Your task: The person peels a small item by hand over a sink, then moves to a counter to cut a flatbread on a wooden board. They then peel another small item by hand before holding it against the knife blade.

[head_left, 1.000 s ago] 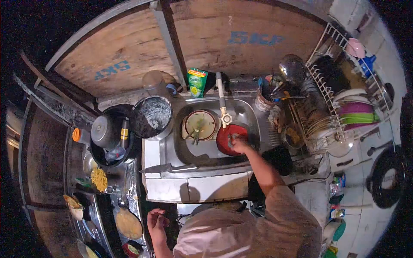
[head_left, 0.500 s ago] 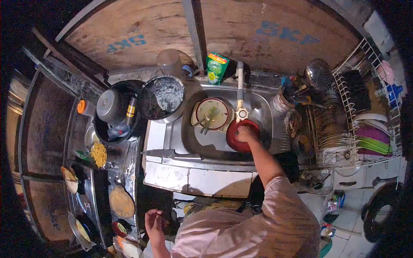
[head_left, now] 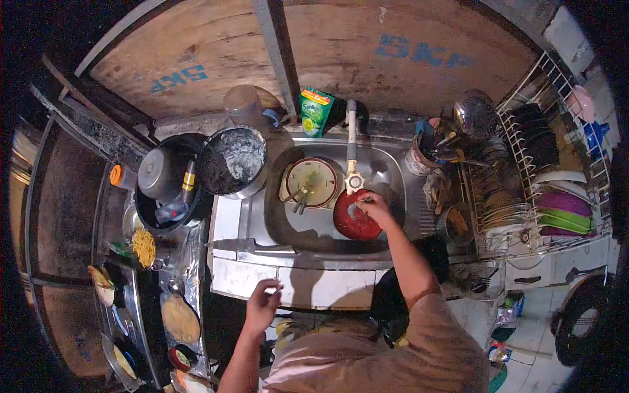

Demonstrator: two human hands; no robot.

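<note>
My right hand (head_left: 375,208) is over a red bowl (head_left: 359,228) in the sink, below the tap. Its fingers are pinched together, and a pale greyish patch shows beside the fingertips; what they hold is too small to make out. My left hand (head_left: 263,306) hangs in front of the counter edge, loosely curled, with a gap between thumb and fingers and nothing visible in it. Left of the red bowl sits a rimmed plate (head_left: 325,191) with cloudy liquid and green bits. Utensils (head_left: 301,198) rest on its edge.
A large knife (head_left: 246,246) lies along the sink's front edge. A sooty pot (head_left: 234,160) and a black tub (head_left: 147,208) stand at left. Behind the sink are the tap (head_left: 352,131) and a green soap pouch (head_left: 315,112). A dish rack (head_left: 524,150) stands at right.
My left hand has risen and moved right, towards the counter edge. My right hand has lifted slightly within the red bowl, showing more of its inside. The whole view has shifted a little.
</note>
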